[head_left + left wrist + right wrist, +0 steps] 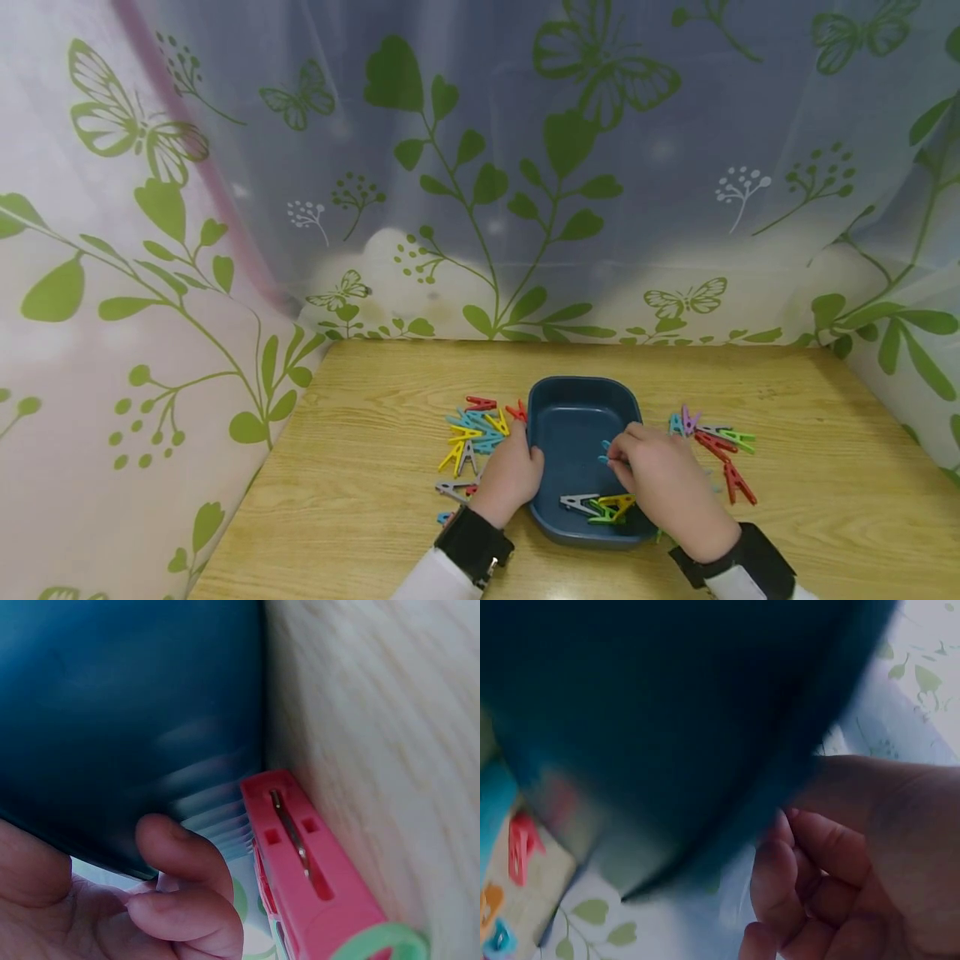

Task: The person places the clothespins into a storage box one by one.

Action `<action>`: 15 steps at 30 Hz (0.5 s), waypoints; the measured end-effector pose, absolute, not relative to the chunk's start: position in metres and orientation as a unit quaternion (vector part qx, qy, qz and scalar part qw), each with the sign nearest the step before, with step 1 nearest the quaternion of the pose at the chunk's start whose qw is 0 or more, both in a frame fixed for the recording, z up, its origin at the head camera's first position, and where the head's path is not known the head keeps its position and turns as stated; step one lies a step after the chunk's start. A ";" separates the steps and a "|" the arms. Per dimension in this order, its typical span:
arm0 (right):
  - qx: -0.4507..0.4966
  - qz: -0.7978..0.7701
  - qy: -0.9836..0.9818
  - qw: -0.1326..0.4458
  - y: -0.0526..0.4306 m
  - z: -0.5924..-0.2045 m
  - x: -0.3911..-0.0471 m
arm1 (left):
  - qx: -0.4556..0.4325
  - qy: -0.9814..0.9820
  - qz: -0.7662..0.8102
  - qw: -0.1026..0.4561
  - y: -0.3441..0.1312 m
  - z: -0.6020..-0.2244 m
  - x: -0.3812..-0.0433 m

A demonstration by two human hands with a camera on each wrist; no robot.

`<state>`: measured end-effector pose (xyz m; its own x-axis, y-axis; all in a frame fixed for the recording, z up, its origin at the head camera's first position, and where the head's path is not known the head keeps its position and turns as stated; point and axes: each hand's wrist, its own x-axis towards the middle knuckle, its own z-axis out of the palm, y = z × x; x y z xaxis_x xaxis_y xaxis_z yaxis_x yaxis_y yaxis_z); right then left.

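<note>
A dark blue plastic basin (573, 442) stands on the wooden table. My left hand (512, 473) holds its left rim, the thumb over the edge and the fingers curled against the outer wall. Above the basin, my right hand (667, 479) pinches a light blue clothespin (604, 452), mostly hidden by the fingers. On the basin floor near the front lie a grey clothespin (579, 502), a yellow clothespin (619, 503) and a green clothespin (604, 515). In the left wrist view, a pink-red clothespin (300, 855) lies close beside the basin wall.
Left of the basin, a loose pile of several clothespins (480, 429) in blue, yellow, red and grey spreads over the table (360, 483). More clothespins (716, 442) lie to its right, with a red clothespin (737, 483) nearer me. Patterned curtains (480, 208) border the table.
</note>
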<state>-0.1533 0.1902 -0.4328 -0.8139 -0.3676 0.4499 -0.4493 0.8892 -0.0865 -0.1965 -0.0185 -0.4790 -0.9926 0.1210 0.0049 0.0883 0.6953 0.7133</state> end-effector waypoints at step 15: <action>0.247 0.077 -0.960 0.108 0.175 -0.450 -0.148 | 0.071 0.922 0.381 0.008 -0.020 -0.481 -0.197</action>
<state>-0.1477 0.1752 -0.4497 -0.8548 -0.4570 0.2458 -0.4904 0.8663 -0.0946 -0.1974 -0.0197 -0.4809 -0.9899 0.1364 0.0387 0.1239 0.6993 0.7040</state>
